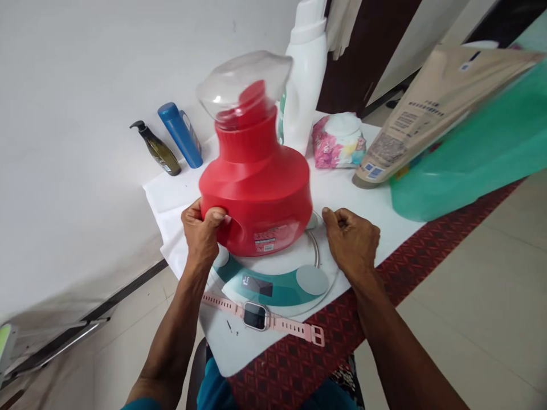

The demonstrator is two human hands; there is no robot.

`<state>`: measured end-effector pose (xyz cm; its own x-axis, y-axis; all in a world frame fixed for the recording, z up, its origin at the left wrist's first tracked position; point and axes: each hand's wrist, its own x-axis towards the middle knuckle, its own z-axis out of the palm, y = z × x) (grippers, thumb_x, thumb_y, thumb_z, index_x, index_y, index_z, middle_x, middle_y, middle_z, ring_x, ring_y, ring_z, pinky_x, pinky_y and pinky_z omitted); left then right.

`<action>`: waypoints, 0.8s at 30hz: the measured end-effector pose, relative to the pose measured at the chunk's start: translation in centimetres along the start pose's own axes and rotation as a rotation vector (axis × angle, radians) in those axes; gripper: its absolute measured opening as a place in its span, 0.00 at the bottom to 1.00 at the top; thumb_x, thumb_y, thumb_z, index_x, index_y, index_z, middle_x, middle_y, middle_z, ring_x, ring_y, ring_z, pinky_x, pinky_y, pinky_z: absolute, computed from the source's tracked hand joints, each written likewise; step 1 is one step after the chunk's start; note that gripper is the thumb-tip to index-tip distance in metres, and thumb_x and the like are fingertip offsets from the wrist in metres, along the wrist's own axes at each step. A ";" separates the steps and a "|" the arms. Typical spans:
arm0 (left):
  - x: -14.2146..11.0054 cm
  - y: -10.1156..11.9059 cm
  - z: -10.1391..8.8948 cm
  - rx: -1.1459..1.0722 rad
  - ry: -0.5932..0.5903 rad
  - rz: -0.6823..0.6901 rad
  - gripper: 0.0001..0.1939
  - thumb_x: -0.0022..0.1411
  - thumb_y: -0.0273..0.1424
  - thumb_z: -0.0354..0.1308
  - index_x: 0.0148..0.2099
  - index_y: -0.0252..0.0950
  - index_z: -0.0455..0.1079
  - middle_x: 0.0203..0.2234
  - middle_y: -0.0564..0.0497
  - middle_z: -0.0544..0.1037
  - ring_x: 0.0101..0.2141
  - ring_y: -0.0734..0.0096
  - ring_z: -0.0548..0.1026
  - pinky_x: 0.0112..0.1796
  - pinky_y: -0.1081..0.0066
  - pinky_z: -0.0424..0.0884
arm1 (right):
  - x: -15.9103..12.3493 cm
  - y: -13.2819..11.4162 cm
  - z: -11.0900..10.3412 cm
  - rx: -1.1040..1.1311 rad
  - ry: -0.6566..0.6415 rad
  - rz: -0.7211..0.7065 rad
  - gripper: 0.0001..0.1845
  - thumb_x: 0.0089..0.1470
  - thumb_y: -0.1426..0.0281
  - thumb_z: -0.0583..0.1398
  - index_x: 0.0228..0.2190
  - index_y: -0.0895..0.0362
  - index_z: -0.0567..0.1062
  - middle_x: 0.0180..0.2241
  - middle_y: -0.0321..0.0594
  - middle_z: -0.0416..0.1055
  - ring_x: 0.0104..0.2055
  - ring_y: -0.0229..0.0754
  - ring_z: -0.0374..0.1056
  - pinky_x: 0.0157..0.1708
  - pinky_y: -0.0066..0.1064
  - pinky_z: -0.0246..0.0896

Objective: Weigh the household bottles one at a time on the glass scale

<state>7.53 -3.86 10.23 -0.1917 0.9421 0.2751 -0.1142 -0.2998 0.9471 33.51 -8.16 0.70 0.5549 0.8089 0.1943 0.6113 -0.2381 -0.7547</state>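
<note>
The red bottle [256,188], wide with a narrow neck and a clear cap [231,88], is above the glass scale [286,293]; whether they touch, one cannot tell. The left hand [203,233] is clamped on its handle. The right hand [352,239], fingers curled together, is near the scale's right edge. Open cloth [339,191] lies far right of the bottle. One watch [255,316] lies near; one white bottle [304,80] stands far.
</note>
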 end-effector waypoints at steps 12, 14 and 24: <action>12.0 1.1 -7.7 0.193 0.463 0.377 0.41 0.48 0.63 0.78 0.24 0.43 0.53 0.17 0.61 0.52 0.20 0.79 0.50 0.20 0.69 0.48 | 0.2 -1.0 -0.3 0.006 -0.029 0.086 0.24 0.60 0.47 0.55 0.20 0.47 0.61 0.20 0.35 0.60 0.26 0.43 0.55 0.38 0.40 0.49; 14.1 0.1 -8.6 0.253 0.525 0.374 0.38 0.52 0.58 0.76 0.23 0.43 0.52 0.16 0.61 0.53 0.20 0.78 0.51 0.21 0.69 0.49 | 0.2 -1.1 -0.3 0.009 -0.022 0.089 0.24 0.59 0.46 0.55 0.20 0.47 0.61 0.19 0.35 0.59 0.26 0.44 0.55 0.38 0.40 0.49; 19.5 -4.4 -9.9 0.328 0.720 0.245 0.35 0.72 0.38 0.71 0.21 0.41 0.51 0.16 0.60 0.52 0.23 0.75 0.52 0.27 0.70 0.53 | 0.2 -1.1 -0.1 0.028 0.003 0.089 0.25 0.58 0.45 0.55 0.20 0.47 0.60 0.19 0.34 0.57 0.26 0.43 0.54 0.36 0.39 0.47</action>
<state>-5.32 14.37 9.77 -0.7640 0.4959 0.4129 0.2807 -0.3207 0.9046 33.08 -7.79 1.63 0.6080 0.7836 0.1280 0.5440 -0.2938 -0.7860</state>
